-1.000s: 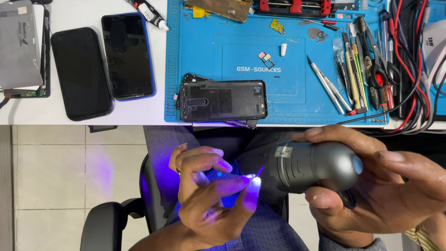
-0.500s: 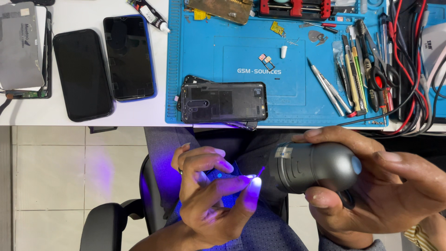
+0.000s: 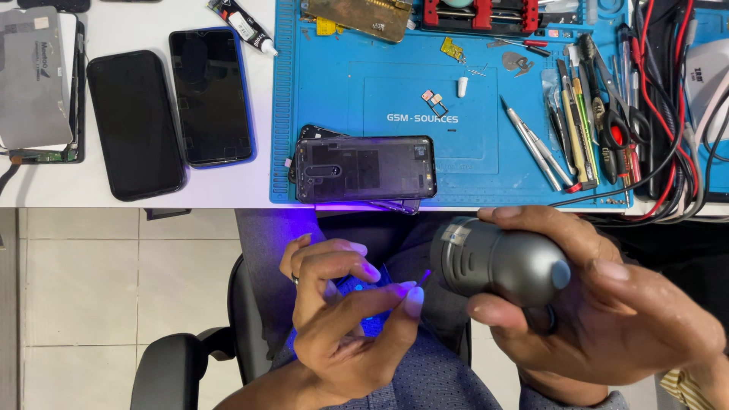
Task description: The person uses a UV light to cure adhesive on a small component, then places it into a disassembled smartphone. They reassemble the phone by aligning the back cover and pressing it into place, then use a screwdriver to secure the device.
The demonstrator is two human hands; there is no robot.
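Two black phones (image 3: 135,125) lie far left on the table; one opened phone (image 3: 366,168) rests on the blue mat (image 3: 326,91). The right hand (image 3: 607,319) grips one grey UV torch (image 3: 497,262), just right of the left hand (image 3: 342,319), whose fingertips (image 3: 414,300) pinch something too small to tell.

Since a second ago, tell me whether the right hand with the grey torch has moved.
No. The right hand keeps the grey torch in the same place below the edge of the blue mat, its violet light on the left hand's fingertips.

Head view, straight down, close

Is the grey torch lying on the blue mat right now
No, the grey torch is held in the right hand below the table edge, off the blue mat.
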